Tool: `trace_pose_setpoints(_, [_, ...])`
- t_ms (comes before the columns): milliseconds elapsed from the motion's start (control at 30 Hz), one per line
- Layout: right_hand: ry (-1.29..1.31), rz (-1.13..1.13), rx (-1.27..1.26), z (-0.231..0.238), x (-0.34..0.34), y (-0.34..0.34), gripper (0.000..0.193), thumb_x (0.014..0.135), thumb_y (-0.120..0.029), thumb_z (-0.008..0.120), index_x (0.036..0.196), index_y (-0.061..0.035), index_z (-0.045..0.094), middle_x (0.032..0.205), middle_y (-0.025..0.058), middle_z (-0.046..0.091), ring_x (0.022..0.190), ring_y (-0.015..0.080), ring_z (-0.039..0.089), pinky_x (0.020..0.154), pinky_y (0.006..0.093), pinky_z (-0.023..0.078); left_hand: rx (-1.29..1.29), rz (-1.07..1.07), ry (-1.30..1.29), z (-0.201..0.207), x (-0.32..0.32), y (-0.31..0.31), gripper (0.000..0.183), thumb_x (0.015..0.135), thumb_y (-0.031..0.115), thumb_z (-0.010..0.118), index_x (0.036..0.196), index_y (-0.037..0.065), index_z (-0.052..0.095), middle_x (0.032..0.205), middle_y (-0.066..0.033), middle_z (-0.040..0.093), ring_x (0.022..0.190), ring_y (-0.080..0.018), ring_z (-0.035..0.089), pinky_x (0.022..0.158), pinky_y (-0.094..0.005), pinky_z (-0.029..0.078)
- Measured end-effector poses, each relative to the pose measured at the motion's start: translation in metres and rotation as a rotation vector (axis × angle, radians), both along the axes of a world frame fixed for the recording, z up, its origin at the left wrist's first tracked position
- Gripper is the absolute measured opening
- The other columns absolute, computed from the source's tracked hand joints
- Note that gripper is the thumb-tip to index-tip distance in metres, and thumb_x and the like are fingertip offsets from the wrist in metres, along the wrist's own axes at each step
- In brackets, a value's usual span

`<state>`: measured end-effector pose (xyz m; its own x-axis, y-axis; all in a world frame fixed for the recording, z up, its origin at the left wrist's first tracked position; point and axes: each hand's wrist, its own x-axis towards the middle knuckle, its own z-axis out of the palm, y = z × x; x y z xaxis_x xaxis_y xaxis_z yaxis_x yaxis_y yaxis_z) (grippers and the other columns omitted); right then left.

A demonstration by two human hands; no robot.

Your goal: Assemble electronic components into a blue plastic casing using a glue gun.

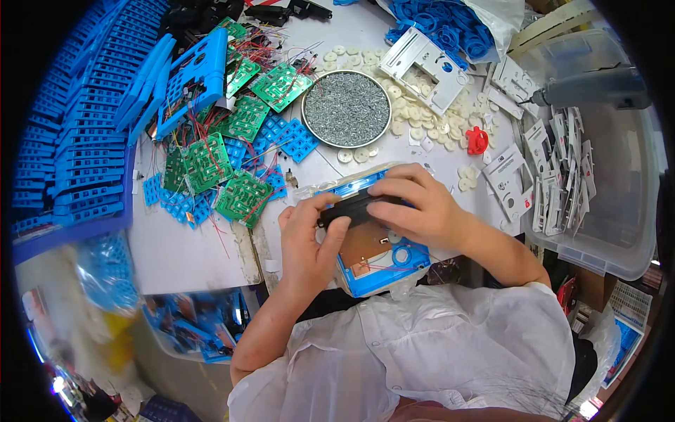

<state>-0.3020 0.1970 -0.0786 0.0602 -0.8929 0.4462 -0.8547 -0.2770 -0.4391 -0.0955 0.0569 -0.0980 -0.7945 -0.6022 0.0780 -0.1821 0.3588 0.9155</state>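
Observation:
A blue plastic housing (380,283) lies in front of me at the table's near edge, with a brown circuit board (363,243), thin red wires and a round blue ring inside. Across its upper part is a long black plastic piece (357,209). My left hand (307,235) grips the left end of that piece between thumb and fingers. From the other side, my right hand (422,207) has its fingers bent over the black piece's right end. The fingers cover much of this piece, so its exact kind is unclear.
A round dish of small metal screws (346,109) stands beyond the housing. Green circuit boards (207,163) with wires lie left, near stacked blue housings (91,119). White discs (429,121), a red part (477,141) and white panels (508,181) lie right. An electric screwdriver (594,90) hangs upper right.

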Motion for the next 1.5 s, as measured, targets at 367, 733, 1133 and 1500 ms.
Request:
trace_pose_setpoints(367, [-0.512,0.006,0.646,0.042,-0.033,-0.026,0.037,0.086,-0.013,0.074,0.121,-0.0024,0.070,0.113,0.0109,0.067,0.096,0.0203,0.068,0.076,0.0305,0.056,-0.458,-0.177,0.043,-0.003,0.014,0.011,0.057,0.081,0.004,0.074,0.134,-0.003,0.055,0.115,-0.0153,0.068,0.099,-0.0324,0.059,0.091,-0.0429,0.044])
trace_pose_setpoints(733, [0.003,0.007,0.308,0.038,-0.021,-0.014,0.056,0.071,-0.009,0.085,0.124,-0.0055,0.066,0.113,0.0112,0.066,0.103,0.0318,0.063,0.087,0.0384,0.055,-0.552,-0.122,-0.061,0.000,0.001,0.018,0.066,0.080,0.011,0.076,0.141,-0.004,0.054,0.110,-0.0144,0.063,0.097,-0.0317,0.057,0.089,-0.0446,0.040])
trace_pose_setpoints(1133, [0.178,-0.122,0.246,-0.001,-0.006,-0.001,0.059,0.066,-0.008,0.084,0.123,-0.0056,0.068,0.127,0.0096,0.065,0.104,0.0280,0.062,0.083,0.0355,0.057,-0.595,-0.110,-0.143,0.000,0.005,0.026,0.063,0.082,0.016,0.075,0.140,-0.001,0.057,0.116,-0.0130,0.061,0.105,-0.0304,0.055,0.095,-0.0451,0.038])
trace_pose_setpoints(1500, [0.096,-0.091,0.274,0.057,-0.016,0.003,0.046,0.077,-0.017,0.083,0.120,-0.0060,0.070,0.119,0.0095,0.070,0.106,0.0368,0.064,0.093,0.0432,0.053,-0.707,-0.259,-0.300,0.043,-0.007,0.006,0.050,0.081,0.027,0.076,0.126,0.009,0.067,0.126,-0.0084,0.061,0.118,-0.0287,0.054,0.103,-0.0528,0.032])
